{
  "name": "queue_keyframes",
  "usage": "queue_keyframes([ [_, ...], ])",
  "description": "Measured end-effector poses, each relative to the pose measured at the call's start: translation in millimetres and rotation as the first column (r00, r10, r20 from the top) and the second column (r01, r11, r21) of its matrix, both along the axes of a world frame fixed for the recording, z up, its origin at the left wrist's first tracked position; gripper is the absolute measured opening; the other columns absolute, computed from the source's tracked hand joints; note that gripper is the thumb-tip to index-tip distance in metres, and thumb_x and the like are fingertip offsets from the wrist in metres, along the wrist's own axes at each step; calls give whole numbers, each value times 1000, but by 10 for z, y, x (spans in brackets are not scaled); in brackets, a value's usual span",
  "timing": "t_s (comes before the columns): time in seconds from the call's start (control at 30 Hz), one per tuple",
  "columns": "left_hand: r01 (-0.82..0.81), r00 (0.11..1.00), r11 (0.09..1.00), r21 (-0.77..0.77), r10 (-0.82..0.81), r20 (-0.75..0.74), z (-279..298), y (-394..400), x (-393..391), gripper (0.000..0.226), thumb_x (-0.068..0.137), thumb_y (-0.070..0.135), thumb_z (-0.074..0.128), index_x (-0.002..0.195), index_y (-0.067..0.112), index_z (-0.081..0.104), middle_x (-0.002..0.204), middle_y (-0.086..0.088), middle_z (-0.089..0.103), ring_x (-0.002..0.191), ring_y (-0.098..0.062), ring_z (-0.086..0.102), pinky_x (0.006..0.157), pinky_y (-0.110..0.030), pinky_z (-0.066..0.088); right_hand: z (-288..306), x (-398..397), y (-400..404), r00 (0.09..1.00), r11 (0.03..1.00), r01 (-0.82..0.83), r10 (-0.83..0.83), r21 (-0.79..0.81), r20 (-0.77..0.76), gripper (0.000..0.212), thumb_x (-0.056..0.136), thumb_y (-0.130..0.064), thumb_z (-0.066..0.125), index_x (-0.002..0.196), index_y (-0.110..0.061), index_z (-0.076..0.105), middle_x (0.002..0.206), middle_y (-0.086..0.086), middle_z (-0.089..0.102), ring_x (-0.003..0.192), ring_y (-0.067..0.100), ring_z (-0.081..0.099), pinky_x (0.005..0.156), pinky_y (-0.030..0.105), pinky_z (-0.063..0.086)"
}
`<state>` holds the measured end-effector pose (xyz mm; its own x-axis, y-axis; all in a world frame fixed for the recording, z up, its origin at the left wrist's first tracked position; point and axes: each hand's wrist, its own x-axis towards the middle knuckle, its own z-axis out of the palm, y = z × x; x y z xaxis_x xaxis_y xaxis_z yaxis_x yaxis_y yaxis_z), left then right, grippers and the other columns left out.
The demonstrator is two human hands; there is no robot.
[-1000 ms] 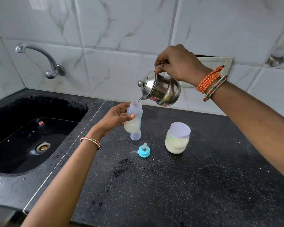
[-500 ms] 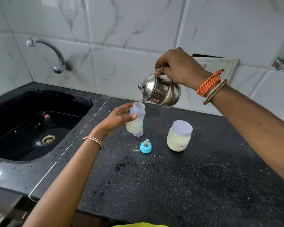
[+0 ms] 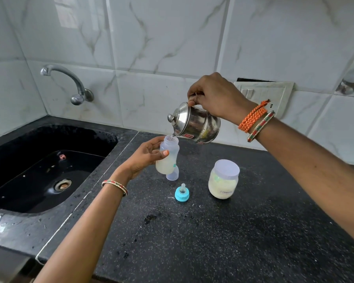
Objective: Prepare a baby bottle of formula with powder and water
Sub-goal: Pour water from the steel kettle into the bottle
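Right hand (image 3: 215, 94) clamped on tilted kettle (image 3: 196, 124), spout over bottle (image 3: 168, 156) gripped off the counter (image 3: 213, 242) in left hand (image 3: 145, 158), jar (image 3: 224, 179) below right wrist, teat (image 3: 182, 193) just beneath bottle.

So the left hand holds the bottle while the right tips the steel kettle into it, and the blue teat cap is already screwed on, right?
Not quite: the head view shows the blue teat cap lying on the counter, off the bottle. The left hand and the right hand tipping the kettle are as you say.
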<state>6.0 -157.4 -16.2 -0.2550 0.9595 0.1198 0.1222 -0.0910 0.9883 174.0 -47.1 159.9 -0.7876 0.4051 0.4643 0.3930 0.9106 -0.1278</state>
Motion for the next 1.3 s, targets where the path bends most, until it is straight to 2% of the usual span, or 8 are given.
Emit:
queue_keyframes([
  [0.23, 2, 1000, 1000, -16, -2, -19, -32, 12, -8, 48, 76, 28, 65, 121, 33, 52, 127, 5, 60, 116, -18, 58, 96, -41, 48, -20, 42, -6, 999, 999, 35, -36, 40, 13, 17, 90, -9, 58, 96, -13, 73, 84, -7, 75, 87, 12, 66, 76, 32, 52],
  [0.57, 11, 1000, 1000, -2, -11, -13, -40, 18, 42, 42, 77, 24, 64, 116, 34, 53, 118, 12, 63, 103, -4, 63, 84, -26, 54, 55, 94, -22, 999, 998, 39, -40, 59, 16, 18, 92, -12, 57, 100, -12, 73, 89, -3, 74, 88, 14, 67, 75, 31, 51],
  [0.73, 4, 1000, 1000, 10, -4, -26, -70, 69, 46, 35, 88, 10, 60, 113, 33, 51, 119, 9, 60, 107, -10, 59, 85, -26, 50, 51, 99, -34, 999, 997, 40, -42, 72, 23, 18, 92, -12, 56, 100, -12, 73, 92, 0, 74, 88, 16, 67, 76, 33, 53],
  [0.93, 26, 1000, 999, 19, -26, 0, -107, 150, 71, 45, 82, 13, 68, 119, 28, 48, 120, 9, 61, 103, -4, 63, 82, -23, 53, 54, 109, -5, 998, 996, 56, -58, 75, 25, 17, 92, -13, 58, 99, -12, 74, 89, -1, 74, 86, 15, 68, 77, 32, 53],
  [1.03, 33, 999, 999, 30, -33, 1, -107, 191, 56, 39, 84, 10, 66, 117, 25, 51, 118, 6, 62, 105, -10, 62, 84, -25, 54, 64, 108, -3, 997, 995, 63, -65, 72, 28, 17, 92, -12, 58, 99, -11, 73, 89, -1, 74, 86, 13, 69, 79, 34, 54],
  [1.1, 34, 999, 999, 32, -34, -3, -101, 223, 47, 41, 81, 20, 68, 117, 25, 51, 118, 6, 62, 108, -13, 60, 91, -30, 52, 66, 114, 13, 997, 995, 66, -69, 75, 32, 17, 92, -11, 58, 99, -10, 73, 89, 1, 74, 85, 14, 69, 80, 35, 55],
  [1.2, 37, 999, 998, 44, -38, 3, -97, 275, 61, 71, 53, 54, 82, 113, 30, 54, 115, 11, 64, 104, -5, 64, 89, -26, 53, 66, 150, 57, 996, 994, 73, -76, 81, 38, 16, 91, -10, 58, 97, -9, 74, 88, 2, 74, 83, 13, 69, 80, 34, 55],
  [1.3, 35, 999, 998, 57, -36, 18, -106, 329, 69, 71, 51, 51, 83, 113, 29, 55, 111, 14, 67, 101, -2, 64, 88, -25, 54, 63, 183, 102, 996, 993, 82, -85, 87, 38, 16, 91, -9, 58, 96, -9, 74, 87, 1, 74, 79, 10, 67, 75, 28, 52],
])
